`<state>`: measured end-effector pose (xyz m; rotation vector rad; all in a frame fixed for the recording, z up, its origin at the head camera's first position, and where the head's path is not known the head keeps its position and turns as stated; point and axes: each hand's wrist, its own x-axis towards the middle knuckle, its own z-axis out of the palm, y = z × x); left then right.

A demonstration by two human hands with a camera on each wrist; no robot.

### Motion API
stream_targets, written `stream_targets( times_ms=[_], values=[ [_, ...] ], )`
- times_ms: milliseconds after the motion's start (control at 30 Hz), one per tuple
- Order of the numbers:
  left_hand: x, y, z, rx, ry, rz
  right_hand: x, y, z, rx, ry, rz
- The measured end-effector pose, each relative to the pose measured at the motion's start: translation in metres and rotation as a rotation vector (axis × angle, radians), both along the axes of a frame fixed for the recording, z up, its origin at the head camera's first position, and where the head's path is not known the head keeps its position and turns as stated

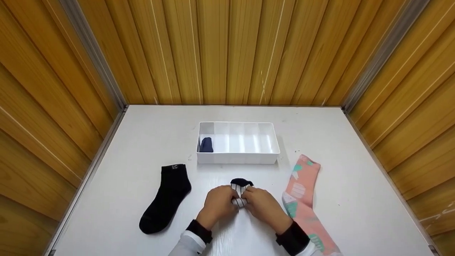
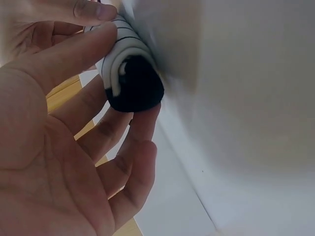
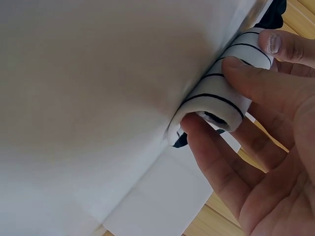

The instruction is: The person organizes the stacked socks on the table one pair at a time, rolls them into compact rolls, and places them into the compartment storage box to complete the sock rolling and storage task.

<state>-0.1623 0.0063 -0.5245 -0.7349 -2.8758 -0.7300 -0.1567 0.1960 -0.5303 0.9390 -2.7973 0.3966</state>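
Striped sock [image 3: 209, 88]: rolled, at the white table [image 1: 106, 199], on the near side of the white box [image 1: 238, 158].
Left hand [image 1: 221, 201]: grips one end of the roll.
Right hand [image 1: 265, 206]: grips the opposite end.
Roll handling: probably light, soft, not fragile; likely to unroll if released.
Hold points: both ends, thumbs over outer layer.

White rolled fabric sock [image 3: 216, 88], thin black stripes, black end; flat black ankle sock [image 1: 166, 199], pale cuff lettering; long pink sock [image 1: 303, 203], green and whitish patches; navy cloth roll [image 1: 206, 145]; white rectangular box [image 1: 237, 158].
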Motion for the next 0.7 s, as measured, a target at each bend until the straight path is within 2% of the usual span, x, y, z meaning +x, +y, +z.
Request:
stream_targets(
  times_ms=[367,700],
  values=[
    [0.0018,0.0006,-0.0007,-0.046,0.039,0.011,-0.0006,-0.0016,-0.0019,-0.028,-0.018,0.008],
    [0.0002,0.0043,-0.0040,-0.009,0.024,0.034,-0.0024,0.0029,0.0020,-0.038,-0.043,0.008]
  ],
)
